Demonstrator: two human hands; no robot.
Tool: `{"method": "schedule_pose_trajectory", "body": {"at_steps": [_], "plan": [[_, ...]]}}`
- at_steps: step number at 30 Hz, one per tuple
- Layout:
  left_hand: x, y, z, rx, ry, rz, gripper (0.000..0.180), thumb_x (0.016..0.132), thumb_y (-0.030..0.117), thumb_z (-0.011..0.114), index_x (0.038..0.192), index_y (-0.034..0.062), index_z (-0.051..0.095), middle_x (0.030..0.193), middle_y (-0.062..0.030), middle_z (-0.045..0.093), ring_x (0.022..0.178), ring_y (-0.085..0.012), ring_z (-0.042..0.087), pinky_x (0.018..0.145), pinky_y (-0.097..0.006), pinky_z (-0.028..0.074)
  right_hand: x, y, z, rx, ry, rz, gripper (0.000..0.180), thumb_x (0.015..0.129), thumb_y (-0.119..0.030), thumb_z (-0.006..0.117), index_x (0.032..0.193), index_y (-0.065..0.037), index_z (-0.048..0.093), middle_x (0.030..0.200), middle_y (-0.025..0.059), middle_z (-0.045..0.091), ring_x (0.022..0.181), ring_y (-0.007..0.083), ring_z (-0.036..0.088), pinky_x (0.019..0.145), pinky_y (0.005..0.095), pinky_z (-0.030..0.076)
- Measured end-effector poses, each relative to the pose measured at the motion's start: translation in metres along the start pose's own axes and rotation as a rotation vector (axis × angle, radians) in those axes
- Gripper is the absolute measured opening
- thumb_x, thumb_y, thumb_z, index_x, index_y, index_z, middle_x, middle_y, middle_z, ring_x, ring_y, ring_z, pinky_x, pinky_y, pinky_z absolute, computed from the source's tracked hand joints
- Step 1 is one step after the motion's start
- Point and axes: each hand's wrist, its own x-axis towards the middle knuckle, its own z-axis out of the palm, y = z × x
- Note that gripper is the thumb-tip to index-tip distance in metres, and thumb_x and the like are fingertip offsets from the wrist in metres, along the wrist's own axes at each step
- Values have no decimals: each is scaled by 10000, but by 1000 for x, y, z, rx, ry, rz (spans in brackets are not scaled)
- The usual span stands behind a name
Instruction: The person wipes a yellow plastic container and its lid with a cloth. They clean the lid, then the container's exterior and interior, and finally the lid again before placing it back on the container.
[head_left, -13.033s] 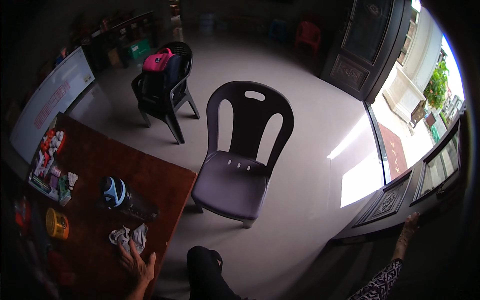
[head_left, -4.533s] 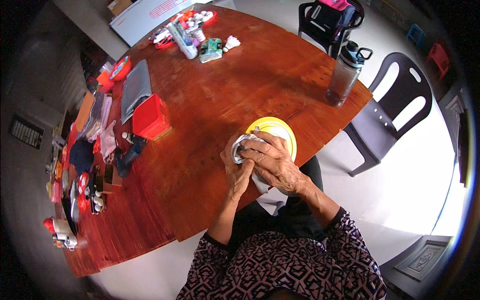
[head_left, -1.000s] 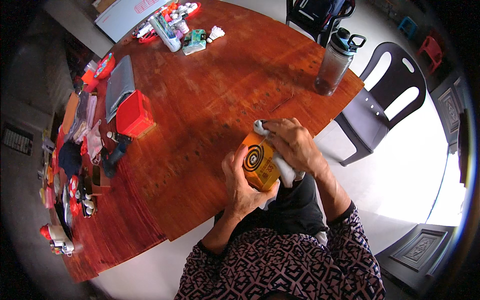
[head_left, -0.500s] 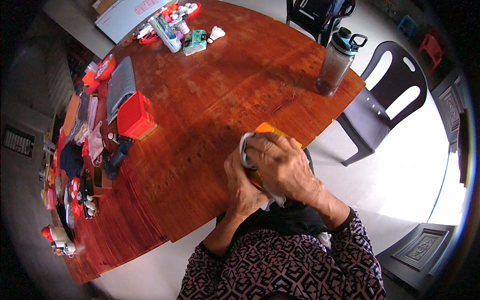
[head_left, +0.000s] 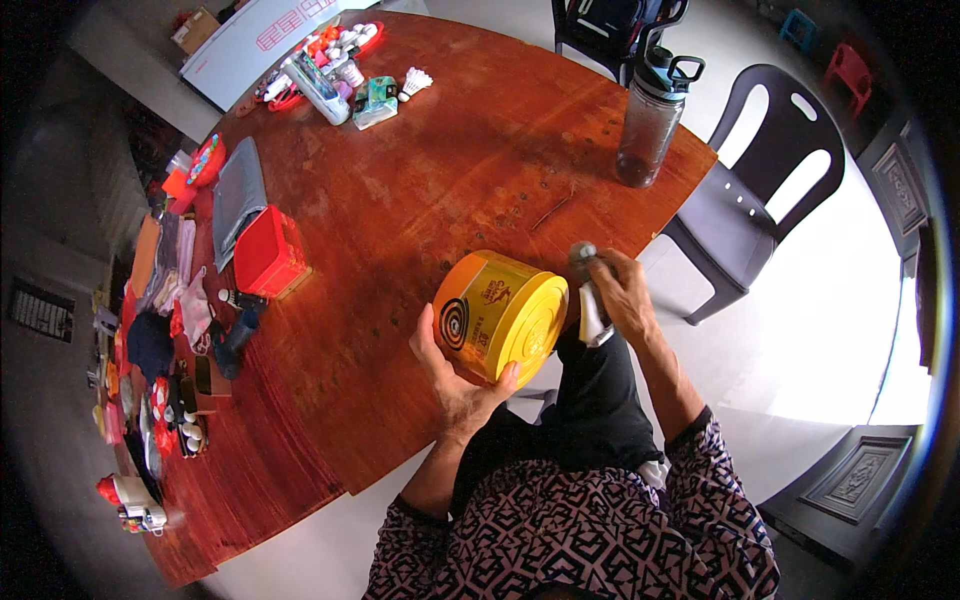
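My left hand (head_left: pixel 462 392) is wrapped round the lower side of a yellow round tub (head_left: pixel 492 318) with a lid, a black ring pattern and dark print. The tub is tilted over the table's near edge, its lid facing right. Just right of it, my right hand (head_left: pixel 626 298) grips a bunched grey and white cloth (head_left: pixel 593 316), apart from the tub.
The brown wooden table (head_left: pixel 400 200) bears a grey water bottle (head_left: pixel 652 125), a red box (head_left: pixel 270 252), a shuttlecock (head_left: pixel 415 83) and a tissue pack (head_left: pixel 376 102). Assorted items crowd its left side. A dark plastic chair (head_left: pixel 755 190) stands at right.
My right hand has moved right, off the tub, carrying the cloth. The tub, mostly covered by my hands before, now shows its side and lid.
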Motion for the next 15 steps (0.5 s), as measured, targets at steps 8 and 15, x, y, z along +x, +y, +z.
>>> {"method": "schedule_pose_trajectory", "body": {"at_steps": [8, 15], "plan": [[1, 7, 15, 100, 30, 124, 1139, 618, 465, 836, 1455, 32, 198, 1251, -196, 315, 1206, -335, 362, 952, -517, 399, -56, -81, 25, -475, -75, -1040, 454, 654, -187, 737, 1092, -123, 635, 1132, 73, 600, 1045, 273, 554, 834, 424, 432], [3, -5, -10, -8, -36, -31, 1065, 669, 241, 806, 1479, 73, 135, 1328, -177, 281, 1240, -317, 374, 1026, -488, 401, -25, -40, 27, -115, -32, -569, 292, 855, -40, 599, 1146, -23, 582, 1086, 183, 567, 976, 371, 527, 852, 439, 430]]}}
